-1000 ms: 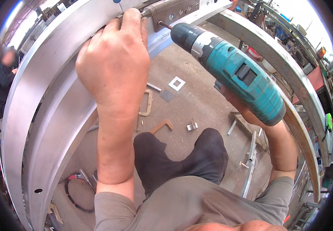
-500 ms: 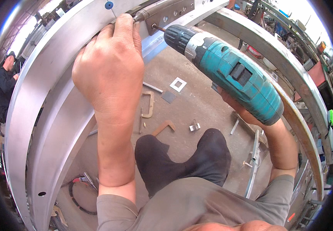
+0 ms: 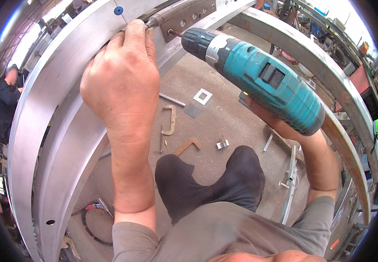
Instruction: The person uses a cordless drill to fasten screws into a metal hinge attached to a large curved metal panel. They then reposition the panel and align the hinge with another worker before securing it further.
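Observation:
My right hand point(image 3: 269, 117) is wrapped round the grip of a teal and black cordless drill point(image 3: 265, 81), mostly hidden under its body. The drill points up and left, its bit reaching a hole in a dark metal hinge point(image 3: 184, 21) with several holes. At the hinge's near end my left hand point(image 3: 123, 74) is closed, fingers pinched against it; the fingertips are partly hidden. The hinge lies along a silvery metal frame point(image 3: 62, 65) that curves down the left side. A small blue disc point(image 3: 118, 11) sits on that frame beside my left fingers.
On the floor lie clamp-like pieces point(image 3: 169, 122), a square plate with a cut-out point(image 3: 202, 96), a grey square plate point(image 3: 192, 111), a small metal bracket point(image 3: 222, 143) and a black hose point(image 3: 86, 227). Another metal beam point(image 3: 302, 43) runs down the right. A person point(image 3: 8, 96) stands far left.
The view has shifted slightly. The drill's rear has swung a little upward, with its bit still at the hinge hole. My left hand keeps its hold at the hinge end.

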The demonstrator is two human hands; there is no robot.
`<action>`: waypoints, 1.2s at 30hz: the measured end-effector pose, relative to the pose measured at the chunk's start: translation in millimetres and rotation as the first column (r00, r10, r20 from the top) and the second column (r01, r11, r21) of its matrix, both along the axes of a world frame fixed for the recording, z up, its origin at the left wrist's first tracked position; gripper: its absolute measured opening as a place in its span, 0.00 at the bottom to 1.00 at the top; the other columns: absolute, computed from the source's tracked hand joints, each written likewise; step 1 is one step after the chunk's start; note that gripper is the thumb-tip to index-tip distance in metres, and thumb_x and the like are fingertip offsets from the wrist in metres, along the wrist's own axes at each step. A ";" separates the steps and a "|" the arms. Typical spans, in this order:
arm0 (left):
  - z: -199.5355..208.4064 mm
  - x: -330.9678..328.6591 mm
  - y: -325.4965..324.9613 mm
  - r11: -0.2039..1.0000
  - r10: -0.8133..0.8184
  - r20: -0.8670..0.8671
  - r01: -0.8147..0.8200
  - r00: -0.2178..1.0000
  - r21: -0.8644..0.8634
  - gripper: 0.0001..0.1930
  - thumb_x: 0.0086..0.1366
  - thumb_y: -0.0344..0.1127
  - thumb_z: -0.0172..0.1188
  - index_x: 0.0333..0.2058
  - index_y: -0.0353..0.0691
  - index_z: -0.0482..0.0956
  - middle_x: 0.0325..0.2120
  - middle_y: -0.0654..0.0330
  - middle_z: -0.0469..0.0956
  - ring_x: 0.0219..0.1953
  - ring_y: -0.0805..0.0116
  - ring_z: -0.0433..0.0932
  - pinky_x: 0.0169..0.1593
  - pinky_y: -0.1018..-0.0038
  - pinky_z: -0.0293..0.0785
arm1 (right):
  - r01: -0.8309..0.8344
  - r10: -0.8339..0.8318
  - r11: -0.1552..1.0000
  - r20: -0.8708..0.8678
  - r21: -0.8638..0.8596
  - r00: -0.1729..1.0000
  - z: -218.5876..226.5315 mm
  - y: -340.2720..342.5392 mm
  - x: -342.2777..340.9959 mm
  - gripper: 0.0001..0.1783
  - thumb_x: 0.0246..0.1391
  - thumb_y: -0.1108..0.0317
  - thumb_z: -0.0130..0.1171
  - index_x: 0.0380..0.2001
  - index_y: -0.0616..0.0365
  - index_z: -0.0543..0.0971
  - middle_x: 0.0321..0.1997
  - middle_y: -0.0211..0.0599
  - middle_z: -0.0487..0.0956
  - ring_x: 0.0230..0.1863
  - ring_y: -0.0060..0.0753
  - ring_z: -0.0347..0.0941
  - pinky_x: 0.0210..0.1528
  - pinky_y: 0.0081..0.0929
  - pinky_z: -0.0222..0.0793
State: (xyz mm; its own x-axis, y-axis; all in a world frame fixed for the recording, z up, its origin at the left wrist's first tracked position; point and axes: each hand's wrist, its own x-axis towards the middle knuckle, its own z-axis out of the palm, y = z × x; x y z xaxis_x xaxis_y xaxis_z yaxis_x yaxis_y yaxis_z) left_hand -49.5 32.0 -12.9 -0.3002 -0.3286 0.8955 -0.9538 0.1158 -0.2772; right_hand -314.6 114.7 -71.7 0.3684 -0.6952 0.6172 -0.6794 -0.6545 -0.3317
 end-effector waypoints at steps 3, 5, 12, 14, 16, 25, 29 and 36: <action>0.0 0.9 -0.8 1.000 0.003 0.001 -0.003 1.000 -0.005 0.08 0.70 0.43 0.61 0.41 0.50 0.84 0.31 0.64 0.87 0.33 0.64 0.87 0.38 0.68 0.82 | -0.010 0.009 0.999 -0.022 -0.040 1.000 -15.3 -3.5 -4.9 0.19 0.55 0.66 0.72 0.51 0.52 0.85 0.51 0.42 0.85 0.53 0.50 0.80 0.60 0.44 0.73; -0.7 1.5 -1.6 1.000 0.009 0.005 -0.009 1.000 -0.006 0.08 0.70 0.43 0.61 0.41 0.50 0.84 0.31 0.64 0.87 0.33 0.63 0.87 0.38 0.68 0.82 | -0.018 0.019 1.000 0.023 -0.008 1.000 -23.3 -1.9 -7.3 0.21 0.56 0.66 0.71 0.54 0.51 0.84 0.54 0.42 0.84 0.57 0.49 0.79 0.64 0.44 0.70; -1.2 -0.2 -1.3 0.998 0.035 -0.007 -0.035 0.999 0.052 0.13 0.70 0.48 0.60 0.45 0.50 0.82 0.34 0.62 0.87 0.34 0.58 0.87 0.38 0.63 0.81 | -0.157 0.051 0.971 0.483 0.181 0.874 -65.2 41.1 -9.2 0.27 0.57 0.65 0.71 0.61 0.47 0.80 0.62 0.37 0.81 0.64 0.42 0.76 0.70 0.41 0.65; 0.2 -1.1 0.8 0.990 0.068 -0.021 -0.065 0.997 0.125 0.19 0.73 0.56 0.55 0.51 0.51 0.81 0.37 0.56 0.88 0.38 0.51 0.87 0.40 0.57 0.81 | -0.204 -0.060 0.921 0.639 0.331 0.767 -98.2 46.9 -0.7 0.27 0.56 0.65 0.74 0.59 0.49 0.81 0.60 0.35 0.82 0.61 0.40 0.78 0.66 0.39 0.69; 0.3 -2.1 2.9 0.984 0.082 -0.008 -0.080 0.997 0.158 0.24 0.70 0.59 0.59 0.51 0.48 0.81 0.36 0.54 0.87 0.39 0.50 0.87 0.41 0.56 0.81 | -0.182 -0.128 0.874 0.575 0.451 0.808 -136.5 46.6 5.7 0.26 0.55 0.65 0.75 0.56 0.52 0.81 0.56 0.35 0.83 0.54 0.41 0.80 0.59 0.40 0.73; -4.7 -14.6 -1.1 0.992 0.127 0.028 -0.127 0.992 0.020 0.27 0.54 0.57 0.74 0.41 0.41 0.80 0.29 0.56 0.85 0.31 0.54 0.86 0.34 0.60 0.80 | -0.455 -0.571 0.583 0.738 0.673 0.360 -319.3 35.4 59.4 0.25 0.50 0.73 0.71 0.54 0.55 0.81 0.43 0.27 0.79 0.43 0.26 0.76 0.46 0.30 0.74; -7.4 -19.9 -5.3 0.984 0.178 0.000 -0.178 0.984 -0.011 0.27 0.56 0.60 0.72 0.38 0.41 0.80 0.27 0.57 0.85 0.29 0.53 0.85 0.34 0.60 0.80 | -0.452 -0.690 0.501 0.656 0.738 0.306 -364.8 42.5 57.1 0.24 0.51 0.77 0.67 0.54 0.55 0.79 0.38 0.27 0.77 0.36 0.26 0.74 0.41 0.28 0.71; -7.4 -16.8 -9.3 0.982 0.183 -0.022 -0.183 0.983 -0.052 0.27 0.61 0.64 0.66 0.37 0.42 0.81 0.27 0.57 0.86 0.29 0.53 0.86 0.35 0.58 0.80 | -0.473 -0.693 0.515 0.672 0.715 0.262 -388.8 44.5 48.7 0.23 0.50 0.79 0.66 0.51 0.57 0.79 0.34 0.28 0.77 0.33 0.26 0.74 0.38 0.27 0.71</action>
State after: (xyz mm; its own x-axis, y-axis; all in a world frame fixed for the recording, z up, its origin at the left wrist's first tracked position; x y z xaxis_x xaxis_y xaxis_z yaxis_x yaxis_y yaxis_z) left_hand -66.3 22.7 -20.3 -0.2244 -0.3280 0.9176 -0.9620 -0.0757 -0.2623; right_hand -265.9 159.2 -460.4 -0.0944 -0.9250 -0.3681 0.4108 0.3006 -0.8607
